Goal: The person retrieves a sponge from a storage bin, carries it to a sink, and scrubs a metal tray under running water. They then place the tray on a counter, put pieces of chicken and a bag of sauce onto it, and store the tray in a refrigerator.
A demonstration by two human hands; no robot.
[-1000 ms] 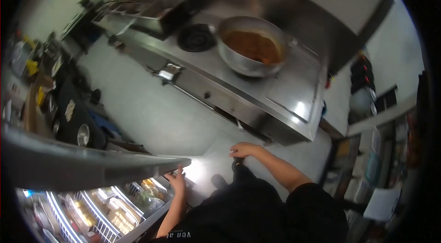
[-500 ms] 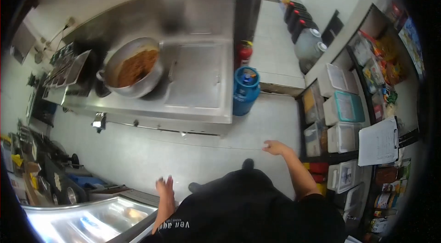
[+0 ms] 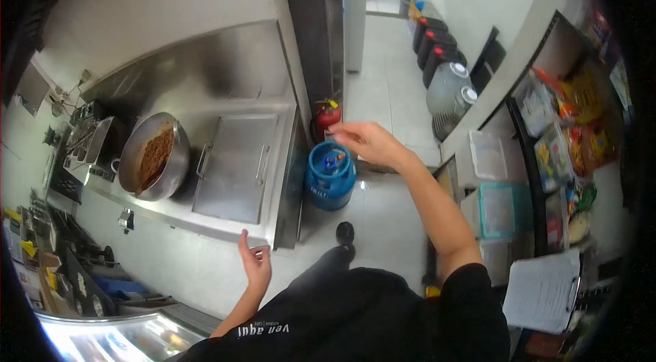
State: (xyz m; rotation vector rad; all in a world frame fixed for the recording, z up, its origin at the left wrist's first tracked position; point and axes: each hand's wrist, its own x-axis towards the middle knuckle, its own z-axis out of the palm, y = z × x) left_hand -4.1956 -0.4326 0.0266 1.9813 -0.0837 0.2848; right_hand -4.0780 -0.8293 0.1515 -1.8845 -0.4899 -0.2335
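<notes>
My left hand (image 3: 256, 263) is held low in front of me, near the front edge of the steel counter. Its index finger points up, the other fingers are loosely bent, and nothing is in it. My right hand (image 3: 365, 142) reaches forward with loosely bent fingers, and I see nothing held. From this view it overlaps the area above a blue gas cylinder (image 3: 329, 188), with no visible contact. On the counter (image 3: 283, 150), a large metal pot (image 3: 179, 157) holds brown cooked food (image 3: 156, 159). Beside the pot lies a steel lid panel (image 3: 232, 170) with handles.
A red fire extinguisher (image 3: 326, 117) stands behind the cylinder. Dark jugs with red caps (image 3: 437, 54) and large clear bottles (image 3: 447, 92) line the passage wall. Shelves at right hold plastic bins (image 3: 497, 210), packets and a clipboard (image 3: 543, 291). A glass-topped case (image 3: 116, 338) is at lower left.
My view has turned right and moved nearer the passage. The right hand has risen forward to the cylinder area. The left hand now appears closer to the counter edge. One foot has stepped forward.
</notes>
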